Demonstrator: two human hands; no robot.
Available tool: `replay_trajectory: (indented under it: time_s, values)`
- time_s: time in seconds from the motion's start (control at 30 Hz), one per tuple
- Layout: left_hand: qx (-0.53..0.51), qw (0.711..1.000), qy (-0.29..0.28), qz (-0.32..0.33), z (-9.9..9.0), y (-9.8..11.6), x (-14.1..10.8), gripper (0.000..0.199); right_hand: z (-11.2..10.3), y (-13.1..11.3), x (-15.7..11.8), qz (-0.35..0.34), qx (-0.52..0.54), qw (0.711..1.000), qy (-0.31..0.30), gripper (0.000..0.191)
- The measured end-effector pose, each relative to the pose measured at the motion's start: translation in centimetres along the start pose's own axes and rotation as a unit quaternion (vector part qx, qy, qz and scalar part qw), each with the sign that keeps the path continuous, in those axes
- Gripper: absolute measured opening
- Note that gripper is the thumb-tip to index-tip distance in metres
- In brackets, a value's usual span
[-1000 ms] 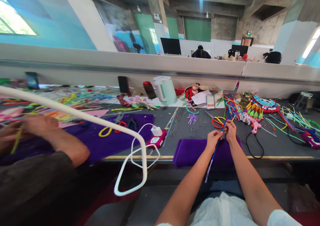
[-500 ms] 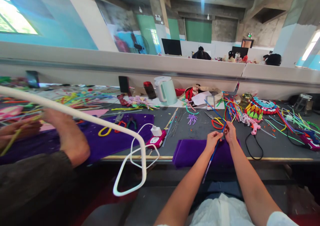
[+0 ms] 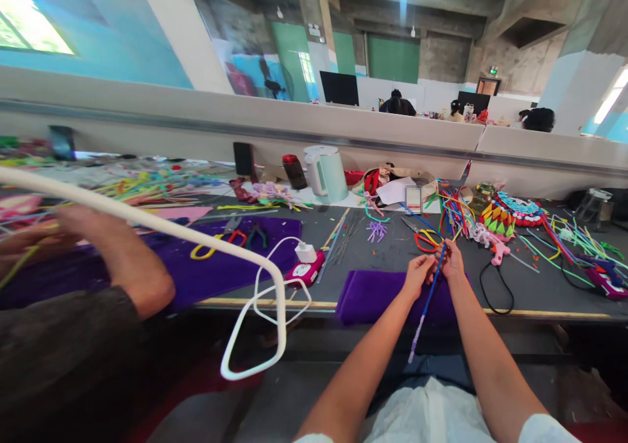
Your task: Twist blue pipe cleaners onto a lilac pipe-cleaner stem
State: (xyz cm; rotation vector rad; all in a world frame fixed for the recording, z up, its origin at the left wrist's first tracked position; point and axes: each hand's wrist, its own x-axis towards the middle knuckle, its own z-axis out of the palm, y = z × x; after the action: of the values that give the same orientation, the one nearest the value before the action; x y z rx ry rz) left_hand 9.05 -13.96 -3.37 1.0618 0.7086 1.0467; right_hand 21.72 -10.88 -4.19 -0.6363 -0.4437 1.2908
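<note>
A blue fuzzy pipe cleaner [image 3: 430,292] with a pale lilac lower end slants down between my forearms. My right hand [image 3: 452,261] pinches it near the top, where a second blue strand [image 3: 422,219] runs off up and left. My left hand [image 3: 418,275] is closed with its fingertips against the pipe cleaner, just below the right fingers; the exact contact is partly hidden. Under both hands lies a folded purple cloth [image 3: 373,297] at the table edge. Scissors with orange-red handles [image 3: 424,241] lie open just beyond my hands.
A white curved lamp arm or stand [image 3: 235,252] crosses the left foreground. Behind it, a co-worker's arm [image 3: 105,247] works over another purple cloth. A magenta power strip [image 3: 305,270], a kettle [image 3: 330,173], bundled pipe cleaners [image 3: 458,211] and a pink glue gun [image 3: 499,252] are on the table.
The lilac end of the pipe cleaner has swung slightly right, and its stem now passes in front of my left fingers. The co-worker's hands have shifted a little left.
</note>
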Motion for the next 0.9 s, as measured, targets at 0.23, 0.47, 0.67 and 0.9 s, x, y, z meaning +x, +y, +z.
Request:
replay_trajectory:
  time_s: [0.23, 0.47, 0.67, 0.9]
  values:
    - [-0.1, 0.99, 0.084, -0.048, -1.2, 0.4, 4.1, 0.02, 0.3, -0.2, 1.1, 0.085, 0.097, 0.988, -0.082, 0.018]
    - [-0.11, 0.985, 0.111, -0.066, -1.4, 0.3, 5.6, 0.016, 0.6, 0.2, 0.7, 0.167, 0.087, 0.977, -0.105, 0.016]
    - [-0.067, 0.988, 0.138, 0.0, -0.9, 0.1, 4.4, 0.014, 0.4, -0.2, 0.1, 0.149, 0.123, 0.974, -0.12, 0.014]
    - [-0.051, 0.992, 0.112, 0.016, -0.6, 0.4, 4.1, 0.019, 0.7, -0.2, -0.4, 0.195, 0.086, 0.965, -0.149, 0.012]
